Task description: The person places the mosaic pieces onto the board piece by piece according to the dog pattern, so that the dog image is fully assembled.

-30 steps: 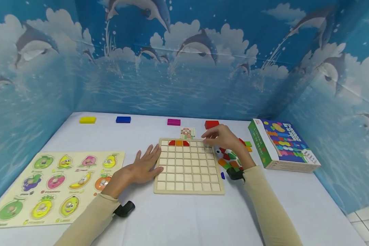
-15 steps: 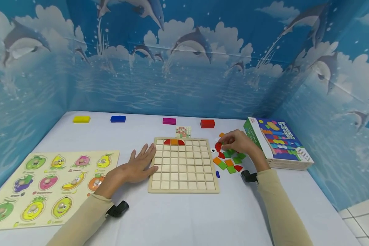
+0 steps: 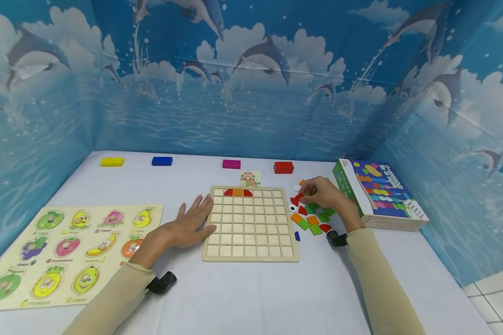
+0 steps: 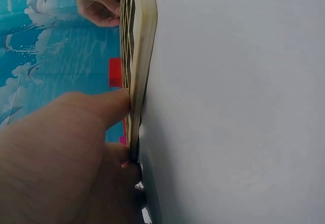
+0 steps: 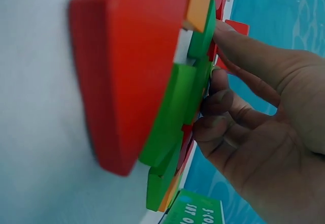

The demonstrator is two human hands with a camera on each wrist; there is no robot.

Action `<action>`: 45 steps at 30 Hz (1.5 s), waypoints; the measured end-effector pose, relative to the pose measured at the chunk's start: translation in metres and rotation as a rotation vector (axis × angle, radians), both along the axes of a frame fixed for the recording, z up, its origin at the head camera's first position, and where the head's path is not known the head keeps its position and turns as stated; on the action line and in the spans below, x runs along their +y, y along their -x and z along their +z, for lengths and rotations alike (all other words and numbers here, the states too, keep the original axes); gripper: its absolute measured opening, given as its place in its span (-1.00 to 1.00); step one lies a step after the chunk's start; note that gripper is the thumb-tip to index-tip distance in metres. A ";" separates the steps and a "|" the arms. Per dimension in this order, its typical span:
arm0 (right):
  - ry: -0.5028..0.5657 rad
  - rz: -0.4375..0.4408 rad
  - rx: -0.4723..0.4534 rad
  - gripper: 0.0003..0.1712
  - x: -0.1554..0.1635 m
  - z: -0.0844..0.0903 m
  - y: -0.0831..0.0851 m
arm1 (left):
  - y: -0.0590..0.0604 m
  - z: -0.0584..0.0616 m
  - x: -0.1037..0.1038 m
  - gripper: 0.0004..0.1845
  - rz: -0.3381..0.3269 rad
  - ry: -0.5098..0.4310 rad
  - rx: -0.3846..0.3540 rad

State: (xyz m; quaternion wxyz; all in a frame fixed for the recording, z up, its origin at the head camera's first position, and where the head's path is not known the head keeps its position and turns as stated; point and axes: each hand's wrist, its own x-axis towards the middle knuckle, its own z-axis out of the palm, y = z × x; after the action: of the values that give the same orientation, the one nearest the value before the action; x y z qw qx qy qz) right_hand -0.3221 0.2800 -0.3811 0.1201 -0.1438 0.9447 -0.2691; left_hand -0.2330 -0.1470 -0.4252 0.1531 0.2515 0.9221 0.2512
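Observation:
My left hand (image 3: 180,229) lies with spread fingers along the left edge of a square wooden grid board (image 3: 251,259); in the left wrist view the thumb (image 4: 114,104) presses the board's rim. An orange square (image 3: 238,192) between two red quarter-round pieces (image 3: 228,192) fills part of the board's top row. Right of the board, my right hand (image 3: 322,191) reaches into a loose pile of pieces, thumb and fingers pinching at a red piece (image 3: 299,198). Green tiles (image 5: 170,112) lie under and beside those fingers in the right wrist view.
A small pattern card (image 3: 250,178) stands behind the board. Yellow (image 3: 112,162), blue (image 3: 162,161), magenta (image 3: 231,164) and red (image 3: 283,167) blocks line the back. A fruit puzzle (image 3: 67,253) lies left, a game box (image 3: 381,195) right. A small blue piece (image 3: 297,236) sits near the board.
My right hand has moved from above the board's top right corner to the pile on the right, where red pieces have shifted apart slightly. The left hand stays on the board's edge.

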 end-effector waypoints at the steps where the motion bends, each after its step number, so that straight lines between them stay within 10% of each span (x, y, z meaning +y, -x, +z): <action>1: -0.007 -0.006 -0.009 -0.80 0.000 0.000 0.000 | 0.002 -0.003 0.000 -0.11 0.002 0.005 0.002; 12: -0.043 -0.014 -0.020 -0.84 -0.005 0.001 -0.001 | 0.006 -0.007 0.000 -0.09 0.013 0.028 -0.010; 21: 0.132 0.072 0.135 -0.72 -0.028 0.012 -0.013 | -0.003 0.007 0.000 -0.08 -0.008 -0.025 -0.027; 45: 0.396 0.159 -0.016 -0.84 -0.117 0.013 -0.030 | 0.004 -0.005 0.000 -0.11 0.004 0.022 0.000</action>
State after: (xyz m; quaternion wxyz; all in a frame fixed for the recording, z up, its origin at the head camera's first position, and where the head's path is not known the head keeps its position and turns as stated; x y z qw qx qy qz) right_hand -0.2917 0.1631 -0.3679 0.1180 -0.2366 0.8581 -0.4403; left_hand -0.2370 -0.1466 -0.4299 0.1552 0.2480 0.9253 0.2413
